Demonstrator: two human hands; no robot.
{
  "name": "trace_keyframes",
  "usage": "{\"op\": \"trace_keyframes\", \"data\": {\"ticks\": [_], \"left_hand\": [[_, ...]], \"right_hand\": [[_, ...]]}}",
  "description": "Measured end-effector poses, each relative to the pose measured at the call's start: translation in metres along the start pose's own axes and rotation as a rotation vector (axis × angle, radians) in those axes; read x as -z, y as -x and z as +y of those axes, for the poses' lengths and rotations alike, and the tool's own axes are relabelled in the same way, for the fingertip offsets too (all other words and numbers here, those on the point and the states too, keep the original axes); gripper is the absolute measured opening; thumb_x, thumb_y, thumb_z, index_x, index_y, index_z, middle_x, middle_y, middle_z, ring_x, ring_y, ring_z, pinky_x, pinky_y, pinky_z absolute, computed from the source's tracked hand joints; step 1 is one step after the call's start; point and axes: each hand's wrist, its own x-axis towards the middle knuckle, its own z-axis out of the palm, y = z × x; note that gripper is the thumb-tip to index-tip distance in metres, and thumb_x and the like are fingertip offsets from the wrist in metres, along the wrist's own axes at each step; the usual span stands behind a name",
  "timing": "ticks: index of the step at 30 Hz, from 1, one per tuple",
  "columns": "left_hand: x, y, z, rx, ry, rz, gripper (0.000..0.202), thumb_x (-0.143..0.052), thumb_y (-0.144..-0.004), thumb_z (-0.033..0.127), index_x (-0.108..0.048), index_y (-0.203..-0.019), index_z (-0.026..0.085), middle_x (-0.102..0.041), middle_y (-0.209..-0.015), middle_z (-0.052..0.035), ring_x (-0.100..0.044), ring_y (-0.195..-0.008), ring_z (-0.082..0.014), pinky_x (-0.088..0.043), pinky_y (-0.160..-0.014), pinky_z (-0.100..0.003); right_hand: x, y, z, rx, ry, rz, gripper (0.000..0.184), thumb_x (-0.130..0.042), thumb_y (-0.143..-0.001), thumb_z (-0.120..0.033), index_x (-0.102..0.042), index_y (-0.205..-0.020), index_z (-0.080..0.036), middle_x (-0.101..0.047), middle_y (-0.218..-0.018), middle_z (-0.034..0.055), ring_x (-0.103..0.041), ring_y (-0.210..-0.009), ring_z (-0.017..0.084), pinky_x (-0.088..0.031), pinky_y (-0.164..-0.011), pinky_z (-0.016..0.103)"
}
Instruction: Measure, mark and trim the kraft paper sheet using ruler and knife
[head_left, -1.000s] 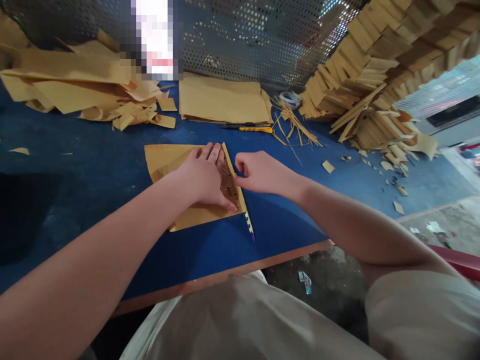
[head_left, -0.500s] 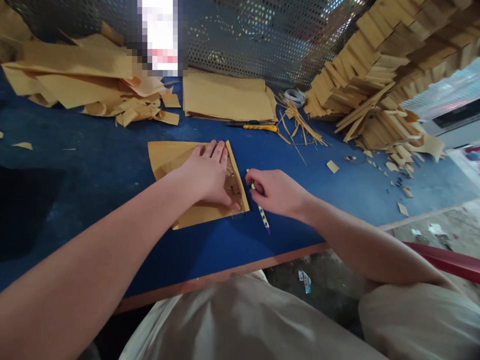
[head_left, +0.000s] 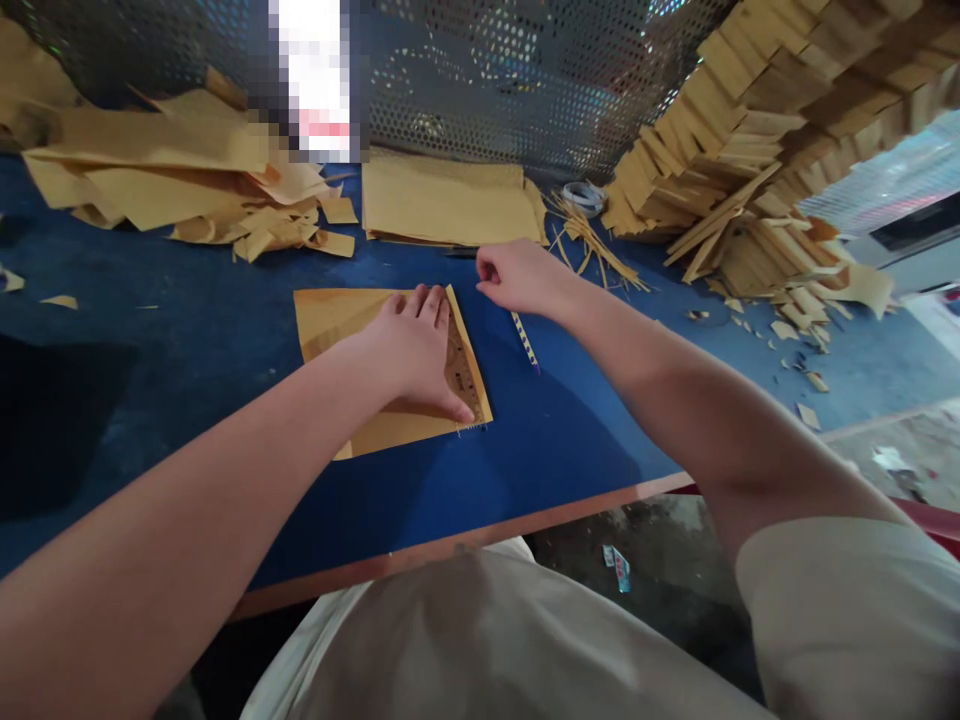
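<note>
My left hand [head_left: 411, 350] lies flat with fingers stretched, pressing a clear brownish ruler [head_left: 463, 377] onto a brown paper sheet [head_left: 337, 318] on the blue table [head_left: 225, 330]. The ruler runs along the sheet's right edge. My right hand [head_left: 520, 276] is farther back, fingers curled down over a utility knife whose dark end [head_left: 459, 253] pokes out to the left of the knuckles. A patterned pencil [head_left: 525, 343] lies loose on the table just right of the sheet, between my two hands.
A flat stack of brown sheets [head_left: 448, 200] lies behind the knife. Crumpled offcuts [head_left: 187, 170] pile up at back left. Stacked folded paper pieces [head_left: 750, 130] tower at the right, with strips [head_left: 592, 245], a tape roll [head_left: 583, 194] and scraps. A perforated metal panel [head_left: 510, 80] backs the table.
My right hand drew the pencil down along the ruler, let it go on the table, then reached back to the utility knife. The left hand stayed on the ruler.
</note>
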Motion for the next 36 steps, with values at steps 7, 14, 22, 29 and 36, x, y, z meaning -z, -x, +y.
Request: {"op": "trace_keyframes", "data": {"ticks": [7,14,22,29,36], "left_hand": [[0.006,0.002,0.002,0.003,0.01,-0.035,0.152,-0.065,-0.062,0.088,0.005,-0.161,-0.004,0.009,-0.171,-0.0243,0.005,-0.16,-0.0425,-0.009,-0.129,-0.054],[0.008,-0.005,0.005,0.018,-0.002,-0.037,0.153,-0.072,-0.058,0.085,0.001,-0.162,0.0,0.004,-0.171,-0.0265,-0.002,-0.16,-0.0456,-0.016,-0.126,-0.06],[0.011,-0.009,0.008,0.036,-0.007,-0.023,0.153,-0.077,-0.052,0.084,-0.009,-0.165,0.008,-0.005,-0.172,-0.0271,-0.009,-0.159,-0.0461,-0.025,-0.123,-0.063],[0.023,-0.006,0.014,0.081,-0.016,-0.104,0.152,-0.078,-0.055,0.082,-0.005,-0.165,0.006,0.003,-0.172,-0.022,-0.004,-0.16,-0.0436,-0.025,-0.126,-0.059],[0.021,-0.004,0.013,0.076,-0.041,-0.092,0.133,-0.076,-0.07,0.063,-0.006,-0.163,0.001,0.002,-0.17,-0.0262,-0.007,-0.16,-0.0425,-0.025,-0.125,-0.059]], "right_hand": [[0.006,-0.024,-0.027,-0.154,-0.238,-0.18,0.014,-0.07,-0.086,-0.02,-0.071,-0.072,-0.016,-0.061,-0.061,0.003,-0.06,-0.062,0.018,-0.047,-0.066,0.032],[0.003,-0.027,-0.03,-0.227,-0.525,-0.263,0.027,-0.065,-0.085,-0.012,-0.058,-0.06,-0.017,-0.052,-0.051,-0.0027,-0.045,-0.044,0.009,-0.035,-0.045,0.025],[0.008,-0.001,-0.041,-0.25,-0.511,-0.337,0.026,-0.066,-0.082,-0.012,-0.06,-0.057,-0.017,-0.051,-0.049,-0.0025,-0.043,-0.043,0.01,-0.034,-0.046,0.026],[0.015,0.036,-0.054,-0.175,-0.433,-0.536,0.023,-0.061,-0.079,-0.013,-0.061,-0.056,-0.017,-0.047,-0.042,-0.003,-0.041,-0.041,0.011,-0.034,-0.046,0.027],[0.017,0.077,-0.063,0.033,-0.3,-0.612,0.014,-0.063,-0.077,-0.018,-0.073,-0.068,-0.015,-0.06,-0.054,0.0002,-0.049,-0.05,0.012,-0.036,-0.055,0.027]]}}
